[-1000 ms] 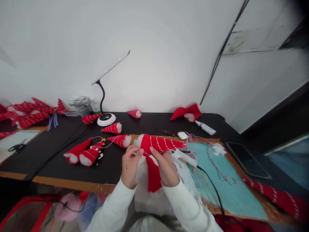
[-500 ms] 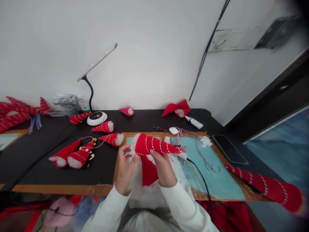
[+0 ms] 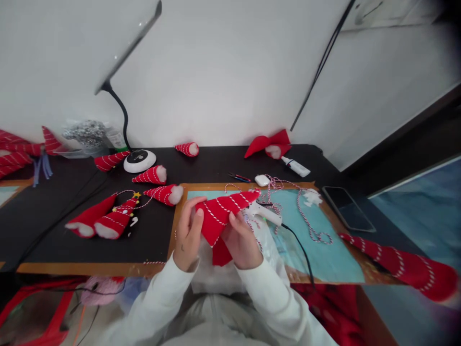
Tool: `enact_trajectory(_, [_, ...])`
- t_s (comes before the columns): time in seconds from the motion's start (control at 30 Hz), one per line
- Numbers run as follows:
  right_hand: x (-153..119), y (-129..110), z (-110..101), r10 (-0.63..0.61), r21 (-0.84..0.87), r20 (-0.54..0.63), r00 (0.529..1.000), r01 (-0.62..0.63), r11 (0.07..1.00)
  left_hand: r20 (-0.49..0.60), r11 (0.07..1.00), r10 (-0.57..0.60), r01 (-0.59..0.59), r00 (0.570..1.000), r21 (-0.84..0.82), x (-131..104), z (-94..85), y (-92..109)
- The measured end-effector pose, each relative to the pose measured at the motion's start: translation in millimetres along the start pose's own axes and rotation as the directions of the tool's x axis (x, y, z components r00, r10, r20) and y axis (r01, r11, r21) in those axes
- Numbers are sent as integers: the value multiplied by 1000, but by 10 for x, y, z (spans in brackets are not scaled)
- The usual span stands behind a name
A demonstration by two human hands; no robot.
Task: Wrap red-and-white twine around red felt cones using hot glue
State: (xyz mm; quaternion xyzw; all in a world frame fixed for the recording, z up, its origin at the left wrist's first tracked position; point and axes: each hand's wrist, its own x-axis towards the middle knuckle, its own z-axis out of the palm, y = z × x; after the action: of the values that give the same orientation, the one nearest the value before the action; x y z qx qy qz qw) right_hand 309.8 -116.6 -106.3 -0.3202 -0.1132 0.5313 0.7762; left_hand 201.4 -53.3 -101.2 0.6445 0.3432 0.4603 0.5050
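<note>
A red felt cone [image 3: 220,211] wound with red-and-white twine is held between both hands, its tip toward the upper right. My left hand [image 3: 189,235] grips the wide end, thumb on the near face. My right hand [image 3: 243,238] holds the lower side near the middle, thumb on top and fingers behind it. A plain red felt piece [image 3: 221,253] hangs below the cone between the hands. Just right of the tip lies a white glue gun [image 3: 265,213] with a black cord. Loose twine [image 3: 304,216] curls over the light blue mat [image 3: 324,259].
Several small red cones [image 3: 150,175] lie on the black table [image 3: 151,250] at left, near a lamp base [image 3: 139,161]. Further right are a white tube [image 3: 296,166], a white case [image 3: 262,180], a phone [image 3: 347,208] and a long red cone [image 3: 403,264].
The cone has been turned: its white stuffing no longer shows and its tip points up to the right. My left hand has moved onto its wide end. The camera view has shifted.
</note>
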Motion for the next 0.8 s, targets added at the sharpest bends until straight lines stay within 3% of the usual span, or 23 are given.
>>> enact_trajectory(0.17, [46, 15, -61, 20, 72, -120, 993, -11, 997, 141, 984, 180, -175, 974, -46, -10, -29, -78])
enact_trajectory(0.37, [73, 19, -154, -9, -32, -221, 975, 1, 999, 296, 993, 115, -109, 948, -39, 10, -117, -137])
enact_trajectory(0.5, [66, -3, -154, -25, -71, -173, 985, 12, 997, 368, 989, 141, -150, 919, -3, 36, -143, -164])
enact_trajectory(0.63, [27, -14, -166, 25, -71, -59, 998, -30, 997, 340, 980, 189, -196, 921, -13, 24, -133, -164])
enact_trajectory(0.8, [-56, -37, -271, 26, -179, -44, 999, -34, 983, 364, 972, 222, -236, 905, -5, -61, -99, -155])
